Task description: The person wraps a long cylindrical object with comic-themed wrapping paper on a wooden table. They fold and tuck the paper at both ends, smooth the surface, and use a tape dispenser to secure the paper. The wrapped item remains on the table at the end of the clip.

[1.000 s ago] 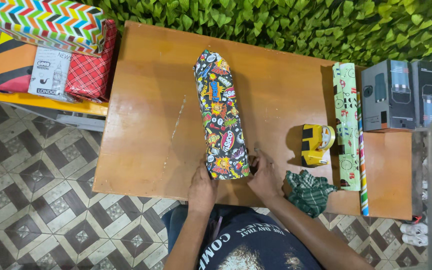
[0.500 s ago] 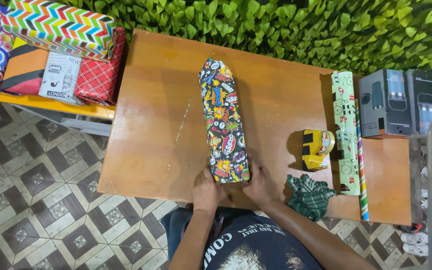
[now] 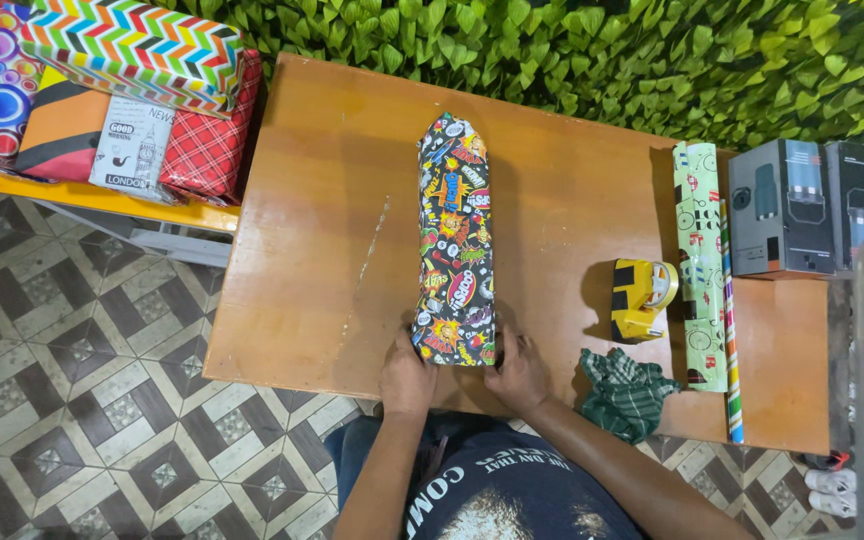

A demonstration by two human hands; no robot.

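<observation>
— Long parcel in black comic-print paper (image 3: pixel 455 245): where is it?
— It lies on your brown wooden table (image 3: pixel 332 220). Your left hand (image 3: pixel 407 377) and right hand (image 3: pixel 518 370) press its near end.

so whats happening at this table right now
A person sits at a wooden table with both hands on the near end of a long package wrapped in comic-print paper. The left hand and right hand press at its two near corners. To the right lie a yellow tape dispenser, a green checked cloth, a green roll of wrapping paper and two dark boxes. Wrapped gifts are stacked at the left.
</observation>
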